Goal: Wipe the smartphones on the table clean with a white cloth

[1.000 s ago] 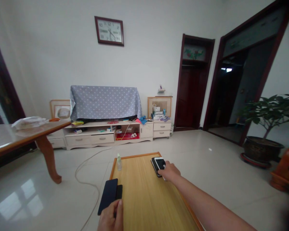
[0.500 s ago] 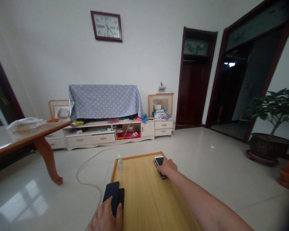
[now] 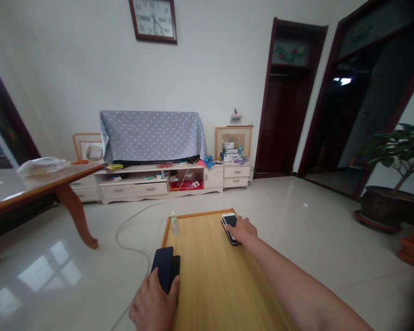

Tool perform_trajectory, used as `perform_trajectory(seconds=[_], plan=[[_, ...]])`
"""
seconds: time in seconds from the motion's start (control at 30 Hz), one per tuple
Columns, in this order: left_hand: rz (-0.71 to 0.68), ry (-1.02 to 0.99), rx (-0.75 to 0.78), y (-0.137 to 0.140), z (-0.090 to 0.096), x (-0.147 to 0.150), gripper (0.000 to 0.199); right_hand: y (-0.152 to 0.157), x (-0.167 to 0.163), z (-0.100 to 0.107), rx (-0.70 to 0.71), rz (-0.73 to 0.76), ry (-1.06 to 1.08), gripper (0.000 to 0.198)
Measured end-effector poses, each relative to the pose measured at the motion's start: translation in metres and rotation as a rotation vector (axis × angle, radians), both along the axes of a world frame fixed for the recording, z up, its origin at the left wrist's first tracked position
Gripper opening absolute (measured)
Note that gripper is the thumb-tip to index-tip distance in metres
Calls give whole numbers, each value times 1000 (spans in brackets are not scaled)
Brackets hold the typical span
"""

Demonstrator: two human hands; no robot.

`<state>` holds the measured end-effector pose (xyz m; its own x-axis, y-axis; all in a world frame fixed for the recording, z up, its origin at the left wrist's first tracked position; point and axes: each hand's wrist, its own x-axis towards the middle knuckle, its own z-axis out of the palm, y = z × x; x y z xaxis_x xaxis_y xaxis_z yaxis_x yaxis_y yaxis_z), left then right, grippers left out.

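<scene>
My left hand (image 3: 155,299) grips a dark blue phone (image 3: 162,264), thumb on its right side and fingers on its near left part. Partly under it lies a black flat phone-like thing (image 3: 175,266), at the left edge of the wooden table (image 3: 207,262). At the far right corner, my right hand (image 3: 243,229) is closed around a white phone (image 3: 229,220) with a dark screen. This one rests on a black phone-like slab (image 3: 235,242), partly hidden by my fingers. A small clear bottle with a pale green pointed cap (image 3: 174,223) stands upright at the far left corner.
A larger wooden table (image 3: 79,174) with a plastic bag (image 3: 43,166) stands at the left. Across the floor is a white TV cabinet (image 3: 151,189) under a spotted cloth (image 3: 152,136). A cable (image 3: 134,249) trails over the floor; a potted plant (image 3: 386,207) stands right.
The whole view has shifted, so the table and both hands appear slightly higher. Both hands keep their grips; the phones show no clear movement on the table.
</scene>
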<state>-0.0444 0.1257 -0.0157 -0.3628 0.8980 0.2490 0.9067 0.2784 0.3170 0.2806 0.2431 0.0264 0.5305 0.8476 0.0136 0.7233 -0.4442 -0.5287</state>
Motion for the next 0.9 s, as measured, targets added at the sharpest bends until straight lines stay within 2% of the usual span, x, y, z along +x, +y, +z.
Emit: perform_trajectory(seconds=[0.13, 0.27, 0.3, 0.4, 0.53, 0.7, 0.9], plan=[[13, -12, -15, -4, 1, 3, 73, -29, -11, 3, 94, 34, 125, 60], [38, -30, -12, -2, -7, 1, 77, -79, -36, -14, 131, 124, 362, 50], [54, -45, -28, -1, -9, 0, 77, -94, -42, -21, 132, 148, 452, 48], [85, -76, -43, 2, -13, -3, 81, -137, -57, -38, 179, 167, 1005, 44], [97, -115, -57, 5, -13, -6, 85, -172, -67, -42, 192, 164, 1391, 41], [106, -179, -65, 6, -8, -8, 83, -184, -75, -31, 168, 197, 1503, 35], [94, -269, -19, 5, -3, -13, 74, -185, -80, -40, 143, 237, 1427, 25]])
